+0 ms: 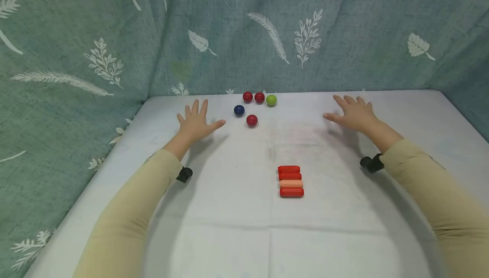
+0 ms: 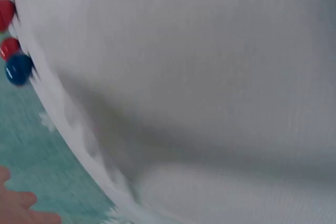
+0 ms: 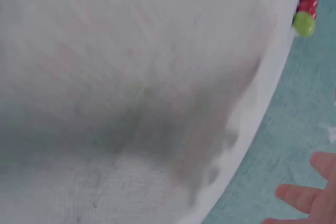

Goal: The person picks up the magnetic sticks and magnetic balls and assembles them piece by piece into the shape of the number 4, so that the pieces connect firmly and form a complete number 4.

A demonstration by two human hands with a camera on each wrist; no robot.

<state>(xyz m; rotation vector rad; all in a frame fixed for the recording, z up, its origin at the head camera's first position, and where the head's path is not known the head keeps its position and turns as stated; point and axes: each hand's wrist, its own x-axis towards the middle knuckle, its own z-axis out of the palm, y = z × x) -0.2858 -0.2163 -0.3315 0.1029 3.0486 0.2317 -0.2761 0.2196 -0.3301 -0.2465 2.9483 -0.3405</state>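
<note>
A blue ball (image 1: 239,110), a green ball (image 1: 271,100) and three red balls (image 1: 251,120) are sitting near the far edge of the white surface (image 1: 225,244). Your left grip (image 1: 195,124) is hovering beside that cluster with its fingers spread wide, and your right grip (image 1: 356,114) is hovering farther off on the other side, likewise spread. Nearer you, four short sticks (image 1: 291,183) (three red, one peach) are lying side by side. Beyond the far edge, a leaf-patterned green cloth (image 1: 229,23) is hanging behind everything.
</note>
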